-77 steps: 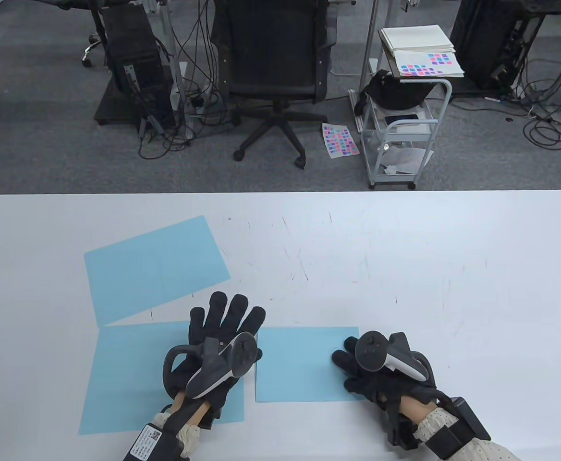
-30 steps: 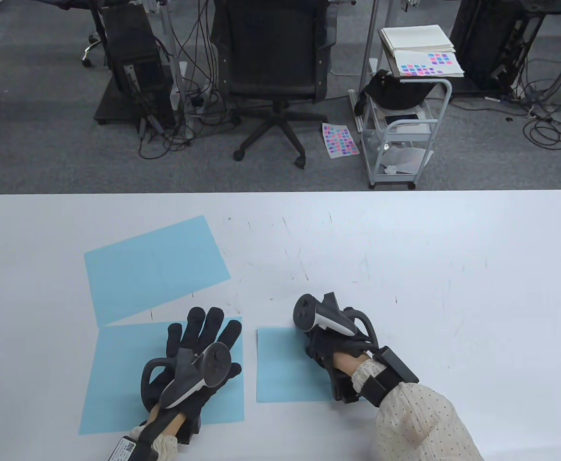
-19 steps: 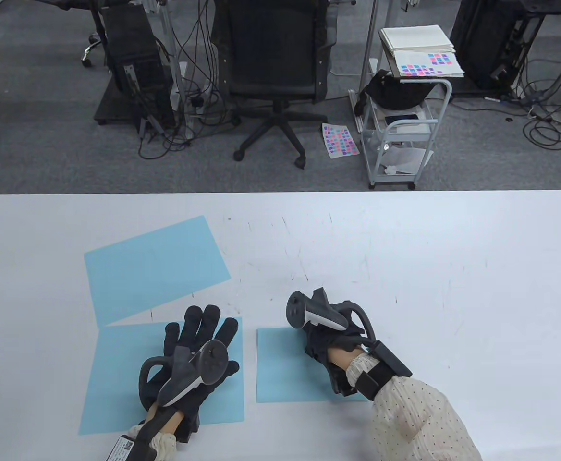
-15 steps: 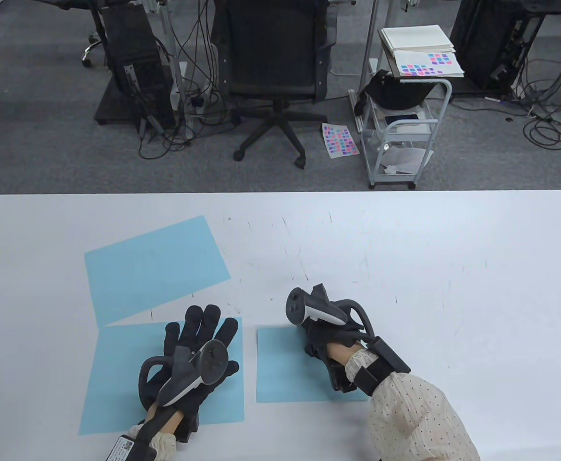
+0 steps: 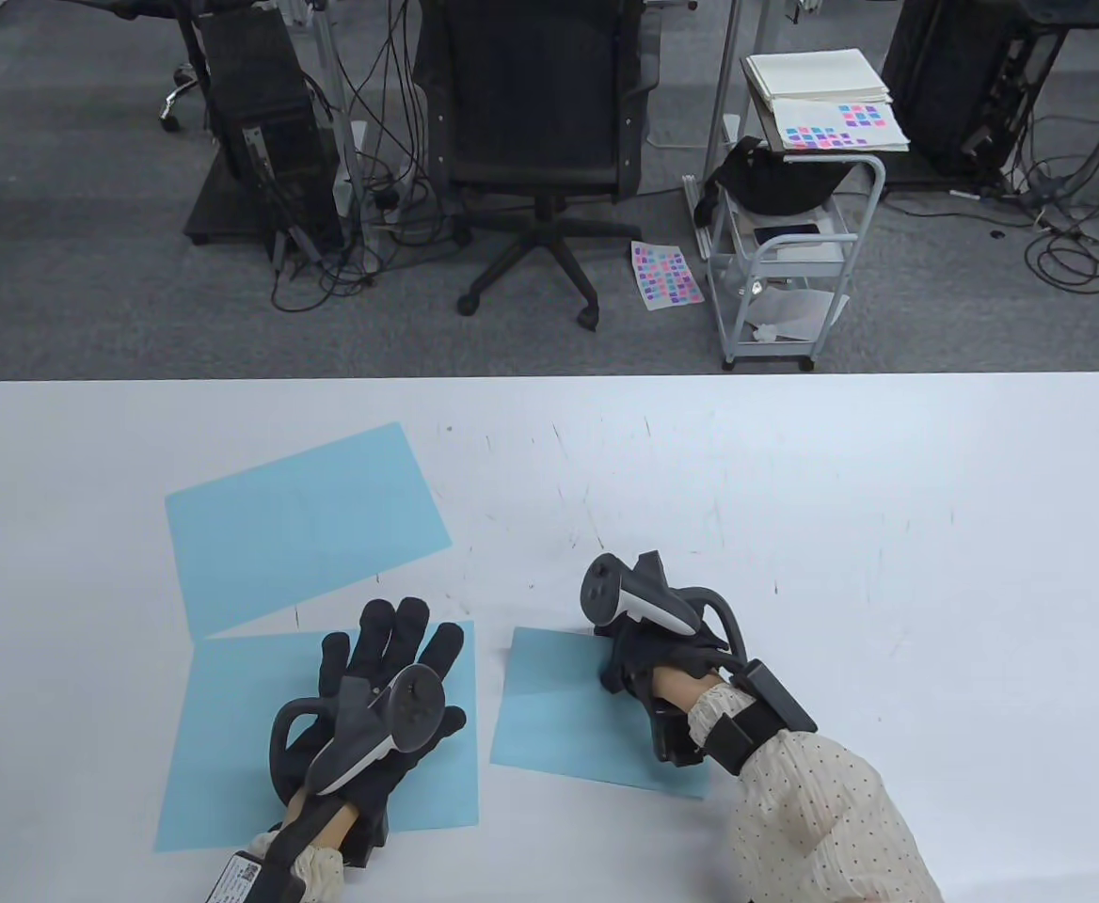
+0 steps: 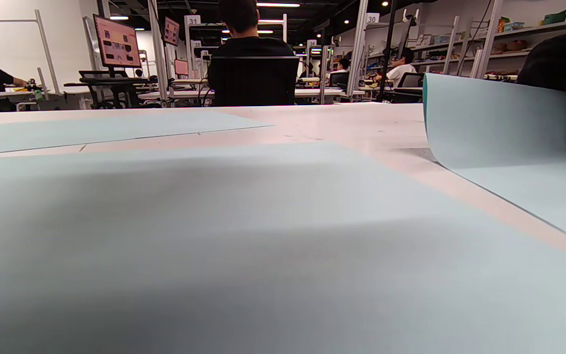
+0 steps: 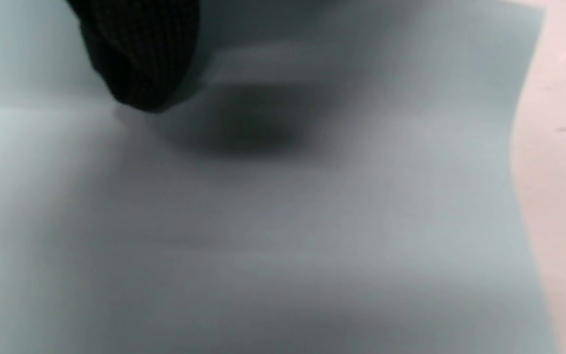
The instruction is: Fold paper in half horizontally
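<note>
A light blue paper (image 5: 559, 715) lies near the table's front, middle. My right hand (image 5: 620, 658) grips its far edge and lifts it, so the sheet curls up, as the left wrist view (image 6: 499, 128) shows. The sheet now sits skewed. The right wrist view shows the paper (image 7: 312, 221) close up with one gloved fingertip (image 7: 140, 59) on it. My left hand (image 5: 390, 649) lies flat with spread fingers on a second blue paper (image 5: 230, 743) at the front left.
A third blue paper (image 5: 305, 527) lies tilted farther back on the left of the white table (image 5: 841, 527). Beyond the table's far edge stand an office chair (image 5: 535, 141) and a small cart (image 5: 785, 254).
My right hand moved from the paper's right side to its far edge, gripped it and raised it; the sheet turned slightly. My left hand shifted a little left and stays flat.
</note>
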`<state>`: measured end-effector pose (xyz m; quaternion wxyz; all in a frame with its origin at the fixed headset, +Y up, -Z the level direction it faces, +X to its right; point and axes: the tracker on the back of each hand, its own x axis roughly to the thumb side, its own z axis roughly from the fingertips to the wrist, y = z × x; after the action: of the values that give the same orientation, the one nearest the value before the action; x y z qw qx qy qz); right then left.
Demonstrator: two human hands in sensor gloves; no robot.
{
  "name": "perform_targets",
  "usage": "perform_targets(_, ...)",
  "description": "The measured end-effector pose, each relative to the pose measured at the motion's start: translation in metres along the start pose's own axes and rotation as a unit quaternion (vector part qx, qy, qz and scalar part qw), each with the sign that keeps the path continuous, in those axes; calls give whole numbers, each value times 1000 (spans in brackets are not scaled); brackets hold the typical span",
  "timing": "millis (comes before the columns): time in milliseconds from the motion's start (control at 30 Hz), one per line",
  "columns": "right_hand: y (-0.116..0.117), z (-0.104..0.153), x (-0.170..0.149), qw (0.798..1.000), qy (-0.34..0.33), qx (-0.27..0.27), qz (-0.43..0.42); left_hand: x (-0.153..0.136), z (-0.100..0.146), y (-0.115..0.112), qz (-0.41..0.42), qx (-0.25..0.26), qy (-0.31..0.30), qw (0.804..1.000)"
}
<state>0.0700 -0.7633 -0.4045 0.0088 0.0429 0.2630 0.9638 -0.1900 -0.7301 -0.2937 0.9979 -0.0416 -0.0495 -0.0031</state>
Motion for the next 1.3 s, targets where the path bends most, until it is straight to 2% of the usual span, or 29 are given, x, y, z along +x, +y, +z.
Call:
perform_targets(233,-21,17,-29,994,6,-50,-98,-2,1,0,2,1,4,1000)
perform_targets(400,-35,28,-69,972,27,-80,-218,-3,1,0,9,3,5,1000)
perform_targets(467,-41,31,-90,960,48,-107,-253,-4,1,0,11,2,6,1000)
perform_targets(567,-44,33,-126,926,97,-141,-336,-6,1,0,18,-2,4,1000)
perform_targets(733,-35,31,-183,875,196,-180,-404,-8,1,0,20,-1,4,1000)
perform_targets(833,-25,28,-207,858,242,-185,-414,-8,1,0,21,-3,5,1000)
perform_targets(967,-12,22,-231,851,293,-181,-395,-11,1,0,22,-3,7,1000)
perform_targets(1133,-4,18,-242,855,343,-197,-335,-14,1,2,27,7,9,1000)
perform_targets(1200,-5,18,-246,863,360,-193,-297,-14,1,2,28,6,9,1000)
perform_targets(1300,-4,18,-251,862,386,-195,-265,-14,1,1,28,3,10,1000)
